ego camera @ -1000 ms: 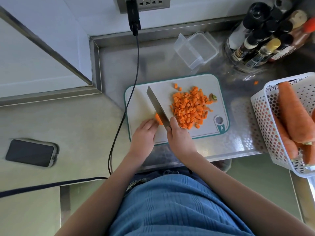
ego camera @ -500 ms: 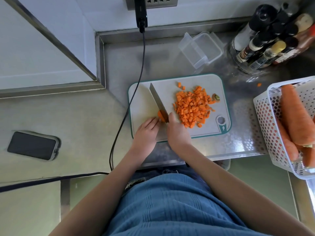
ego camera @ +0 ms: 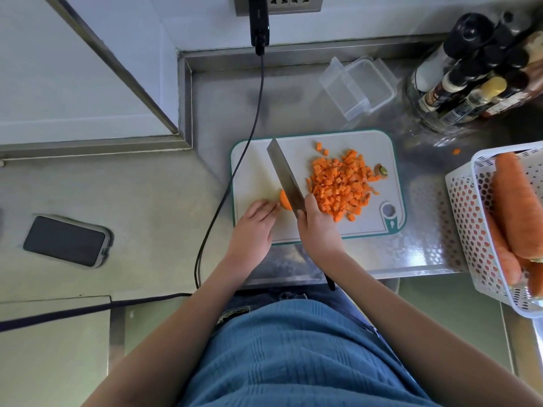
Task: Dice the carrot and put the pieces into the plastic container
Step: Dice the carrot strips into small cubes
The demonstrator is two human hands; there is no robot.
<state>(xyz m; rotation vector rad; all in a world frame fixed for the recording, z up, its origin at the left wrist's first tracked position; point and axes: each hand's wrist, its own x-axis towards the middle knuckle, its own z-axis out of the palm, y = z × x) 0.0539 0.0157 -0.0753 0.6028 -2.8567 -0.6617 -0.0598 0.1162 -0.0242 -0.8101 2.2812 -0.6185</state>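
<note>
A white cutting board (ego camera: 255, 177) with a teal rim lies on the steel counter. On its right half sits a heap of diced carrot (ego camera: 340, 183). My right hand (ego camera: 317, 227) grips the handle of a cleaver (ego camera: 283, 174), whose blade rests on a small carrot piece (ego camera: 284, 201) at the board's front left. My left hand (ego camera: 254, 227) lies beside that piece, fingertips touching it. The clear plastic container (ego camera: 367, 86) stands behind the board, with nothing visible inside, its lid (ego camera: 333, 73) leaning at its left.
A white perforated basket (ego camera: 467, 212) at the right holds whole carrots (ego camera: 514, 201). Bottles (ego camera: 470, 71) stand at the back right. A black cable (ego camera: 232, 171) crosses the board's left edge. A phone (ego camera: 66, 240) lies at the left. One carrot bit (ego camera: 456, 151) lies on the counter.
The cleaver and both hands stay at the small carrot piece at the board's front left; the blade has shifted slightly on it. The camera view has moved a little.
</note>
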